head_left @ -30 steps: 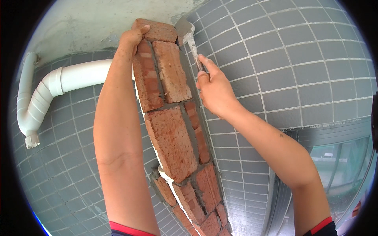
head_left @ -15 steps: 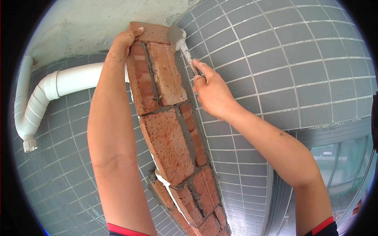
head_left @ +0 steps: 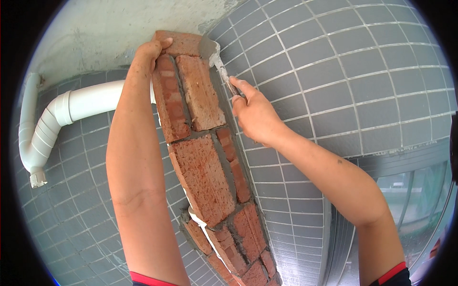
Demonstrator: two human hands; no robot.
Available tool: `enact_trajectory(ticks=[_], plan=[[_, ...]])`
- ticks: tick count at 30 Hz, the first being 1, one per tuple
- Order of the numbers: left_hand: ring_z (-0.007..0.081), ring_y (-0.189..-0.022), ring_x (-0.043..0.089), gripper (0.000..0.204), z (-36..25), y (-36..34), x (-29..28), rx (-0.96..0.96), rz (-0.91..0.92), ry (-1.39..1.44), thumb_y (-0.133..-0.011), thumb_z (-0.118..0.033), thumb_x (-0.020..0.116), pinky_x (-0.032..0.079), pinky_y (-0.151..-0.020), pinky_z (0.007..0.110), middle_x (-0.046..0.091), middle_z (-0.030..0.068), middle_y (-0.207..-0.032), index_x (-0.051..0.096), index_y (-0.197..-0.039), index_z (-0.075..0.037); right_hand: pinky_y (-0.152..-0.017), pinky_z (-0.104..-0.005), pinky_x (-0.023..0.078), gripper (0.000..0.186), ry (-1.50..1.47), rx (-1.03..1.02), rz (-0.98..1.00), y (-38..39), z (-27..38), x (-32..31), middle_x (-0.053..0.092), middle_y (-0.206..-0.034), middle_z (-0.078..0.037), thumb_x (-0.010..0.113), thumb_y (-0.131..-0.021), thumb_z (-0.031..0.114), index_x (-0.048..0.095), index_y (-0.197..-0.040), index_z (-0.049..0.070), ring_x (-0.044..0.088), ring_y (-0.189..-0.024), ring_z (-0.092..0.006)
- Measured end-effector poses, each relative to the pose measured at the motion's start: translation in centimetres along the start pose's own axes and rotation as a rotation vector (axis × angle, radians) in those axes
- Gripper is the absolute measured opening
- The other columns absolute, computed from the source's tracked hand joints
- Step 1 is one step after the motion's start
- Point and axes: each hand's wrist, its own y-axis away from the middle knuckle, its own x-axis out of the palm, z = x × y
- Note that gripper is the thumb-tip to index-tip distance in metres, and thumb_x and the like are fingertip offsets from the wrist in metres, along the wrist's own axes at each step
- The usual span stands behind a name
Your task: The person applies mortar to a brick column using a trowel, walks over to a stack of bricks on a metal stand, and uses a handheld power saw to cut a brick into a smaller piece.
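Observation:
At the top of a narrow brick column (head_left: pixel 202 178) lies a red brick (head_left: pixel 185 44), close under the pale ceiling. My left hand (head_left: pixel 151 50) grips this brick at its left end, the thumb across its face and the other fingers mostly hidden. In my right hand (head_left: pixel 256 113) is a trowel (head_left: pixel 221 69), its handle wrapped by the fingers and its shank smeared with pale mortar. The trowel's blade is against or very near the top brick's right end, where grey mortar shows. Grey mortar also fills joints between the bricks below.
Grey wall tiles (head_left: pixel 336 88) with pale grout run close along the column's right side. A white drainpipe (head_left: pixel 93 101) bends across the left and passes behind my left forearm. At the lower right is a metal-framed window (head_left: pixel 405 195). The ceiling (head_left: pixel 109 35) is rough.
The whole view has shifted slightly. My left hand keeps its grip on the top brick, and the trowel in my right hand stays at that brick's right end with barely any movement.

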Motion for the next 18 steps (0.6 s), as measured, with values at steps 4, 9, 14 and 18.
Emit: enact_trajectory(ticks=[4,9,14,18], plan=[[0.0273,-0.086,0.066,0.042,0.1,-0.5,0.0,0.001,0.008,-0.007,-0.082,-0.03,0.076,0.054,-0.078,0.04,0.068,0.016,-0.1,0.064,-0.107,0.002,-0.084,-0.0374,0.048,0.045,0.04,0.024,0.014,0.1,-0.4,-0.1,0.06,-0.119,-0.024,0.043,-0.096,0.016,0.043,-0.14,0.004,0.063,-0.093,-0.0329],[0.0273,-0.086,0.066,0.046,0.3,-0.7,0.0,-0.006,-0.007,-0.015,-0.081,-0.033,0.077,0.054,-0.079,0.04,0.068,0.0157,-0.1,0.064,-0.107,0.003,-0.081,-0.0378,0.049,0.046,0.095,-0.058,0.008,0.0,-0.2,-0.5,0.06,-0.12,-0.023,0.043,-0.096,0.016,0.042,-0.141,0.005,0.064,-0.088,-0.0312],[0.0267,-0.09,0.064,0.052,-0.3,-0.1,-0.8,0.026,-0.039,-0.145,-0.08,-0.041,0.077,0.053,-0.082,0.041,0.067,0.0148,-0.104,0.064,-0.108,0.002,-0.073,-0.0359,0.049,0.046,-0.02,0.041,0.04,0.5,1.3,-0.7,0.064,-0.106,-0.021,0.041,-0.097,0.016,0.042,-0.142,0.006,0.061,-0.074,-0.0235],[0.0258,-0.096,0.061,0.055,0.6,-0.5,-1.7,-0.078,-0.003,-0.002,-0.084,-0.047,0.071,0.051,-0.085,0.042,0.064,0.0126,-0.11,0.063,-0.112,-0.001,-0.064,-0.0345,0.047,0.048,-0.049,0.112,0.078,1.0,2.5,-0.8,0.063,-0.086,-0.015,0.041,-0.097,0.016,0.04,-0.144,0.007,0.055,-0.062,-0.0184]])
